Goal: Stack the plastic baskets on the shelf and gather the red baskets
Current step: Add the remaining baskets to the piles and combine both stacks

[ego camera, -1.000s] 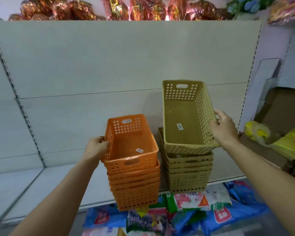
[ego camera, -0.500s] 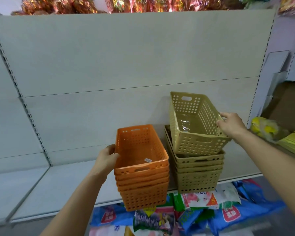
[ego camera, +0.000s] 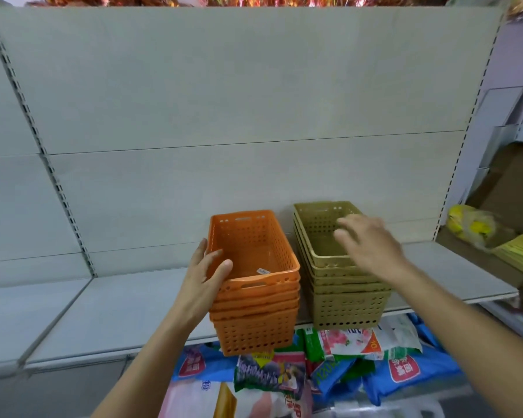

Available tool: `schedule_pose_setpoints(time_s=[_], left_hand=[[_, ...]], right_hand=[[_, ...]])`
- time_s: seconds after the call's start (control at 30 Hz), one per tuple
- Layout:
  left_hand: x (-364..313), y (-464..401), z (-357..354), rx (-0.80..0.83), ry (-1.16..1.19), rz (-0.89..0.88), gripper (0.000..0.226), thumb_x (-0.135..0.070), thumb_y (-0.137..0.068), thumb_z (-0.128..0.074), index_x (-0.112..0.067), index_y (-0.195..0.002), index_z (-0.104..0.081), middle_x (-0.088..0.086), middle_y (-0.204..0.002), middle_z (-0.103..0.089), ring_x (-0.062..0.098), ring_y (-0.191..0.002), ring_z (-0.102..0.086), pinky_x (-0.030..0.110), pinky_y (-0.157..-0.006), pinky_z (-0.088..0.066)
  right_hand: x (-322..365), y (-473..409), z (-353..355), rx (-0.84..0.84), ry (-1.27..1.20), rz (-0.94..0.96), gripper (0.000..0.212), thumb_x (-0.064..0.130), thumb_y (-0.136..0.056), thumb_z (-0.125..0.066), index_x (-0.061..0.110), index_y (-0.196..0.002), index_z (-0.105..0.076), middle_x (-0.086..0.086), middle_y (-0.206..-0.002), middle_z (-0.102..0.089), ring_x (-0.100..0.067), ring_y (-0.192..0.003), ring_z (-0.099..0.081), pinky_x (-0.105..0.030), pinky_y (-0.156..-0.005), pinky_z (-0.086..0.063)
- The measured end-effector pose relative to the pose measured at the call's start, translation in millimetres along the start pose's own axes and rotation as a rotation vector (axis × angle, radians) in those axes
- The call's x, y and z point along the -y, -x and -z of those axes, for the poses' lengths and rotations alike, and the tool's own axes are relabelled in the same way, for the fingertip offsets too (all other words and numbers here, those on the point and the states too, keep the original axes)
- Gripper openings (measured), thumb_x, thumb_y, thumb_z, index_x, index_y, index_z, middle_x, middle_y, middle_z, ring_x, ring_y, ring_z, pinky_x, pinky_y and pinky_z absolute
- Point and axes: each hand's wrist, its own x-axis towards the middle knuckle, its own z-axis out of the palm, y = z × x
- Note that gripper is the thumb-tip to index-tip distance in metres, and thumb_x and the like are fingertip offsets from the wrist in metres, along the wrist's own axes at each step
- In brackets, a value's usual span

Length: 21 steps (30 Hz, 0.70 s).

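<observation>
- The orange stack [ego camera: 255,300] sits at the front lip of the shelf [ego camera: 109,312], and its lowest basket looks to overhang the edge — a sideways shove from the left hand [ego camera: 201,282] could, I judge, tip it off onto the bags [ego camera: 329,366] below.
- That left hand is curled round the near left corner of the top orange basket, thumb inside the rim and fingers [ego camera: 200,251] on the outer wall; a hold, though how firm I cannot tell.
- The right hand [ego camera: 372,251] hovers over the tan stack [ego camera: 344,285], fingers spread and blurred, holding nothing — it seems clear of the rim, though the blur leaves that unsure.
- The tan top basket seems nested level; if it is only half seated, a knock from the loose hand could skew it.
- The two stacks stand just beside each other with a narrow gap; sliding the orange one right would jam it against the tan wall.
- No truly red baskets show; the orange ones may be those meant — a mix-up is possible.
- Around: a yellow bundle [ego camera: 471,227] and a brown box [ego camera: 514,188] on the right shelf, well apart from the stacks; foil packs [ego camera: 254,0] above. Nothing blocks the shelf to the left.
</observation>
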Motion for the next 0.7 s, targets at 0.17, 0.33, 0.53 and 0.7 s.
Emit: schedule_pose_setpoints(time_s=[0.17, 0.33, 0.53, 0.7], left_hand=[[14, 11, 5, 0.033, -0.213, -0.188, 0.059, -0.082, -0.068, -0.046, -0.029, -0.082, -0.068, -0.015, -0.137, -0.051, 0.005, -0.143, -0.022, 0.043, -0.112, -0.031], [4, 20, -7, -0.129, -0.427, -0.284, 0.04, -0.066, -0.076, -0.044, -0.031, -0.072, -0.064, -0.017, -0.096, -0.063, 0.004, -0.124, -0.044, 0.043, -0.116, -0.02], [-43, 44, -74, -0.18, -0.602, -0.37, 0.033, -0.049, -0.09, -0.046, -0.027, -0.078, -0.067, -0.013, -0.082, -0.068, 0.011, -0.089, -0.058, 0.042, -0.112, -0.027], [-59, 54, -104, -0.091, -0.487, -0.473, 0.039, -0.051, -0.092, -0.042, -0.028, -0.118, -0.059, -0.01, -0.117, -0.063, 0.011, -0.116, -0.05, 0.034, -0.119, -0.004]], right_hand=[[19, 31, -42, 0.067, 0.087, 0.128, 0.032, 0.035, -0.096, -0.046, 0.024, -0.124, -0.057, 0.004, -0.115, -0.066, -0.017, -0.108, -0.058, -0.041, -0.103, -0.038], [-12, 33, -26, -0.039, 0.167, 0.162, 0.021, 0.026, -0.096, -0.047, 0.027, -0.105, -0.065, 0.007, -0.096, -0.069, -0.015, -0.094, -0.059, -0.042, -0.1, -0.039], [-56, 53, -4, -0.136, 0.231, 0.002, 0.032, 0.015, -0.096, -0.045, 0.024, -0.121, -0.063, 0.0, -0.131, -0.061, -0.022, -0.125, -0.048, -0.043, -0.107, -0.029], [-43, 77, -22, -0.201, 0.12, 0.031, 0.042, 0.027, -0.096, -0.042, 0.017, -0.136, -0.049, -0.008, -0.149, -0.04, -0.025, -0.14, -0.027, -0.043, -0.113, -0.023]])
